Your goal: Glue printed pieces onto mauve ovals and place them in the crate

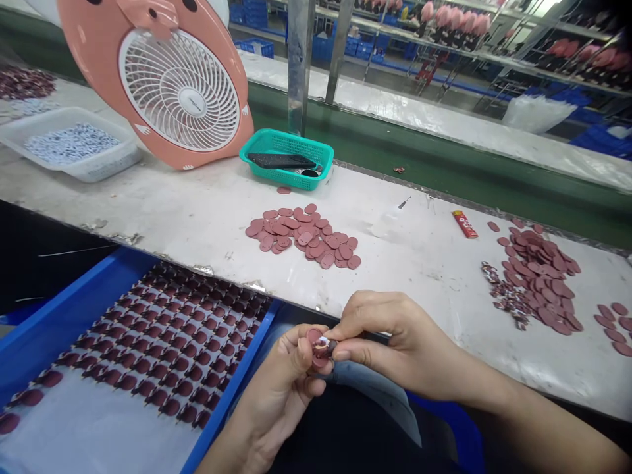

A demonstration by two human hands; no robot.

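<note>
A small maroon figure piece [320, 350] is held in front of the near edge of the surface [197, 214], clear of any support. It is grasped between the thumb and fingers of the left hand [276, 385], while its darker end is pinched by the thumb and forefinger of the right hand [390, 336]. Whether a separate part is gripped there cannot be told, as the contact is partly covered by fingertips.

If either pinch were loosened, the piece could be dropped toward the lap, since nothing firm is seen directly beneath it. If it were squeezed unevenly, its parts could be skewed or its pale detail smudged.

To the left, close-set rows of maroon pieces [168, 349] are carried in a blue tray [266, 329]; neighbours could be knocked out of line by a sleeve or a careless reach. On the surface, the loose maroon ovals [316, 240] are overlapped in a low heap, so several might be picked up together or brushed off the edge. Light pieces could also be scattered by the pink fan [190, 99], although whether it is running cannot be told.
</note>
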